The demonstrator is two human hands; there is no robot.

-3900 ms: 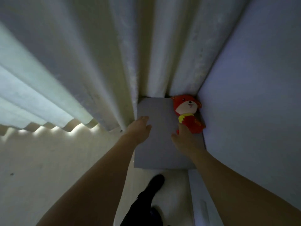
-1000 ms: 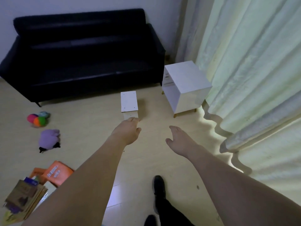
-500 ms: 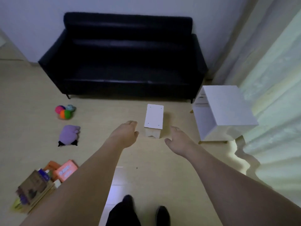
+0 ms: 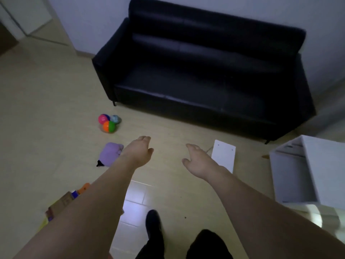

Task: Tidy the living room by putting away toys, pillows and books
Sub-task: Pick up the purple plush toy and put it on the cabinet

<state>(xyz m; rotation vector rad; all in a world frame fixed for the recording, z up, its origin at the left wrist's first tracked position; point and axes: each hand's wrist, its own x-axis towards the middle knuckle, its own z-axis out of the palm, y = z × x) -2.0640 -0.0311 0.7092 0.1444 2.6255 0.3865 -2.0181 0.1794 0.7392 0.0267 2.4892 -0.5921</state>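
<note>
Scanning from the left, I see books (image 4: 61,202) stacked on the floor (image 4: 46,118), half hidden under my forearm, then a purple plush toy (image 4: 110,154) and coloured balls (image 4: 109,122) in front of the black sofa (image 4: 205,71). My left hand (image 4: 139,151) hovers above the plush, its grip relaxed and empty; my right hand (image 4: 198,162) is likewise loose, holding nothing. I judge this a search step between pickups: next, bend and grasp the plush.
</note>
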